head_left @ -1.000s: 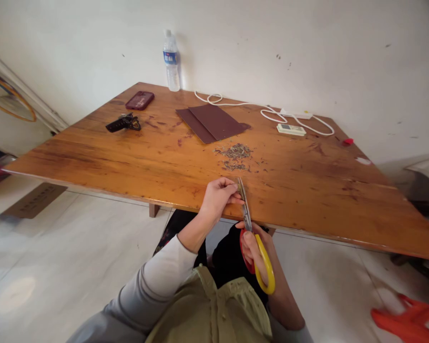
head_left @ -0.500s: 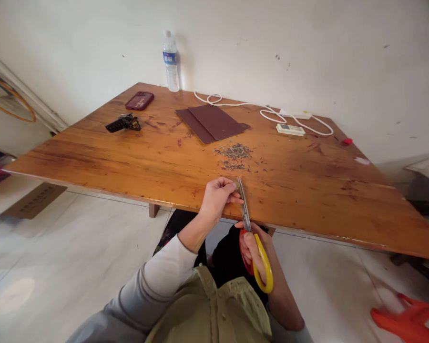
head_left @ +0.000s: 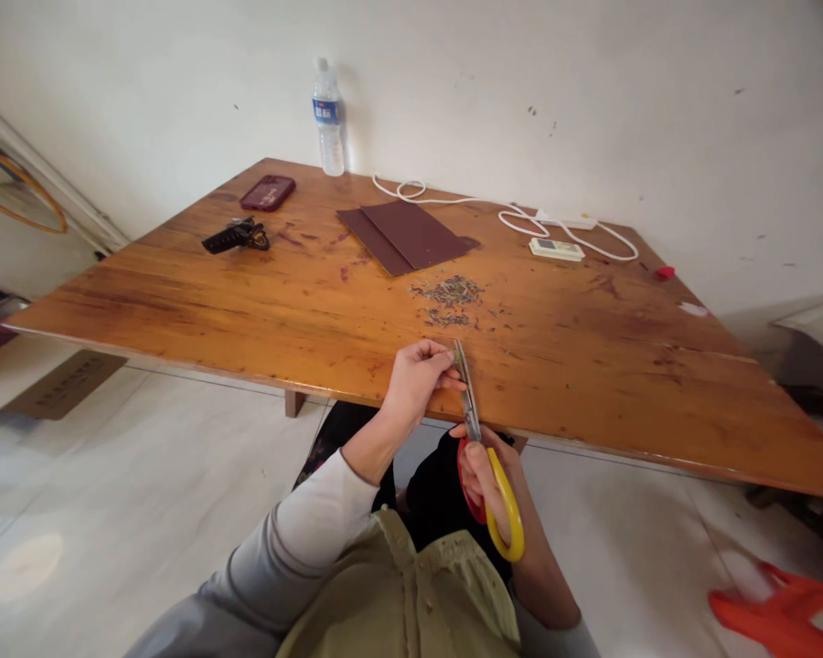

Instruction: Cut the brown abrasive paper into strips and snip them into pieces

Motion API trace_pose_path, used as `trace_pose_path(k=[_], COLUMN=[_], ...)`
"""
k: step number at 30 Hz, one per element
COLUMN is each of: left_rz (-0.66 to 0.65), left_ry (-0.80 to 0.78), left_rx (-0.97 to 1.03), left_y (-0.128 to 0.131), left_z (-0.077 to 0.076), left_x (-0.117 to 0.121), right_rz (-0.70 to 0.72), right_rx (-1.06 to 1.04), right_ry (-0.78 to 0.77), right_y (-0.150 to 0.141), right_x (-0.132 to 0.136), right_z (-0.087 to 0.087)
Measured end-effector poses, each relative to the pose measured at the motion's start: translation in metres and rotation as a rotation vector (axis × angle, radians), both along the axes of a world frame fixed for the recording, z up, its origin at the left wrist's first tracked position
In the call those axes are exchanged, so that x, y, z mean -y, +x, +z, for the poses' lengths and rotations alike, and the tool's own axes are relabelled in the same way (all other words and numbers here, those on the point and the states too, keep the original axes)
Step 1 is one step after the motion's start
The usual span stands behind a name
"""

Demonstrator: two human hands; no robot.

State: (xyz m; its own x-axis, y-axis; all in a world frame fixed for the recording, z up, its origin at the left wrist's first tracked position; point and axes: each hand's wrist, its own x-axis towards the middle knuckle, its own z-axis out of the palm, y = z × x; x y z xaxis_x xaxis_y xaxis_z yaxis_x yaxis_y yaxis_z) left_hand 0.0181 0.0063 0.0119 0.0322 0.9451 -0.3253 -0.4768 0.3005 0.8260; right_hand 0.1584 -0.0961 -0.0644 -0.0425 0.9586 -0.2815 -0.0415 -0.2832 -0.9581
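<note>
My right hand (head_left: 488, 475) is wrapped round the handles of a pair of scissors (head_left: 467, 393), one handle yellow and the other red. The metal blades point away from me over the table's front edge and look nearly closed. Beside the blade tips, my left hand (head_left: 422, 375) pinches something small and greenish, mostly hidden by the fingertips; I cannot make out what it is. Just beyond the blades, small dry clippings (head_left: 454, 291) lie in a loose heap, with a smaller scatter nearer to me.
On the wooden table (head_left: 302, 320) lie dark red sheets (head_left: 411, 236), a phone (head_left: 267, 193), a black bunched item (head_left: 237, 236), a white cable (head_left: 445, 199) and a pale remote control (head_left: 557, 249). A water bottle (head_left: 327, 119) stands by the wall. An orange-red bag (head_left: 774, 608) is on the floor.
Almost nothing differs. The scissors' handles have shifted very slightly in my right hand, while my left hand keeps its pinch at the blades.
</note>
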Motion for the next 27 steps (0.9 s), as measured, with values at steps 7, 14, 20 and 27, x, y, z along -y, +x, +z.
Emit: trace_pose_path(k=[7,14,20,27], left_rz=[-0.003,-0.008,-0.018,-0.036], left_ry=[-0.004,0.017,0.045,0.029], left_rx=[-0.001,0.017,-0.004,-0.012], left_y=[0.0,-0.001,-0.001,-0.001], left_z=[0.001,-0.002,-0.003,-0.003], left_x=[0.0,0.0,0.0,0.0], right_rz=[-0.05,-0.046,0.013,0.003], right_rx=[-0.047,-0.003,0.023,0.019], right_ry=[-0.039,-0.063,0.033,0.038], right_y=[-0.002,-0.004,0.002,0.007], right_x=[-0.003,-0.003,-0.003,-0.001], right_z=[0.001,0.01,0.009,-0.001])
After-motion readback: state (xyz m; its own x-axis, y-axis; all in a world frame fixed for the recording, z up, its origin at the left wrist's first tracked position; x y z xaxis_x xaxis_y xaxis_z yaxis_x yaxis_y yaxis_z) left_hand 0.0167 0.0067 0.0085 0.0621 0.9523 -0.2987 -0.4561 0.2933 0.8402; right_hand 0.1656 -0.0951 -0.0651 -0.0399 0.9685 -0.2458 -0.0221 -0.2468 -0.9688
